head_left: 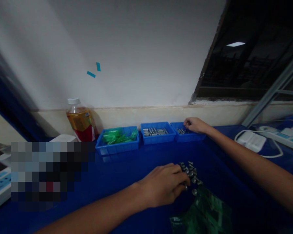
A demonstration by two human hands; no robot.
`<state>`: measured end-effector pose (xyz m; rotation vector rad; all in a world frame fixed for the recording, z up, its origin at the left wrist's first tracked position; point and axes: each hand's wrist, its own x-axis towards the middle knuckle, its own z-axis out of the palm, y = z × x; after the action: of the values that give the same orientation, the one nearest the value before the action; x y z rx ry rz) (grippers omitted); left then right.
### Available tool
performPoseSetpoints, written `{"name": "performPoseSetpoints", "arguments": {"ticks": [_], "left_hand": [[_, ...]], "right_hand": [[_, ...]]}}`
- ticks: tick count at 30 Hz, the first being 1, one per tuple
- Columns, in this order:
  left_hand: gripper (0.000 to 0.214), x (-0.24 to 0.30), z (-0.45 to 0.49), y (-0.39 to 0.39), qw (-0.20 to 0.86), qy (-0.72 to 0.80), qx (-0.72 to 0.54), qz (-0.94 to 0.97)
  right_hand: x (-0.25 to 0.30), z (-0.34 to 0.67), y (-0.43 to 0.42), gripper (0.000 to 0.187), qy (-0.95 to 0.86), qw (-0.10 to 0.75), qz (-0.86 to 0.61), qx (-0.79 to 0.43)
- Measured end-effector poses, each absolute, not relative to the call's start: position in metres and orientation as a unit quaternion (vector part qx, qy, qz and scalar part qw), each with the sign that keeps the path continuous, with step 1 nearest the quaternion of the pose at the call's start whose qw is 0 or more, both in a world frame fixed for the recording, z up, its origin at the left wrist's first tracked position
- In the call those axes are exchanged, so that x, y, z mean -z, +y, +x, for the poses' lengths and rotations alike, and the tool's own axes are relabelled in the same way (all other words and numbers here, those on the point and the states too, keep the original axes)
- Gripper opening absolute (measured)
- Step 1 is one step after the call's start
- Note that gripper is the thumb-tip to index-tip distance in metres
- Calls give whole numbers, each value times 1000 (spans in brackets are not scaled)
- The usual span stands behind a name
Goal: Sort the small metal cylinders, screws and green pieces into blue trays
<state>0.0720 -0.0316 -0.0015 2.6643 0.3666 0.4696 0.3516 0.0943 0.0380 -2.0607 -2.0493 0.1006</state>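
Note:
My left hand (167,183) rests low over the blue table, its fingers curled down at the edge of a small pile of silver screws (192,174). One shiny metal piece shows by its fingertips; what the fingers grip is hidden. Farther back, my right hand (195,124) reaches into the rightmost blue bin (190,137), fingertips pinched together above small metal parts (181,131). Whether anything is between those fingertips I cannot make out. Green clear plastic bags (207,211) lie on the table just in front of the screws.
Along the wall, a middle blue bin (158,139) holds silver metal pins and a left blue bin (118,149) holds green bags. A drink bottle (80,122) stands farther left. White power strips (286,138) and a charger (251,141) with cables lie at right.

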Motion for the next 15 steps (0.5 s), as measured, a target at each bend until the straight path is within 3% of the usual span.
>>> {"name": "performPoseSetpoints", "arguments": {"ticks": [4, 7, 11, 15], "left_hand": [[10, 2, 73, -31, 225, 150, -229, 935], [12, 3, 75, -29, 311, 197, -283, 886], [12, 3, 77, -24, 415, 228, -311, 824], [18, 4, 78, -21, 424, 229, -327, 813]], "right_hand": [[-38, 338, 45, 20, -711, 212, -669, 37], [-28, 320, -7, 11, -734, 339, -580, 101], [-16, 290, -58, 16, -778, 369, -501, 87], [-15, 263, -73, 15, -797, 372, -475, 30]]}}
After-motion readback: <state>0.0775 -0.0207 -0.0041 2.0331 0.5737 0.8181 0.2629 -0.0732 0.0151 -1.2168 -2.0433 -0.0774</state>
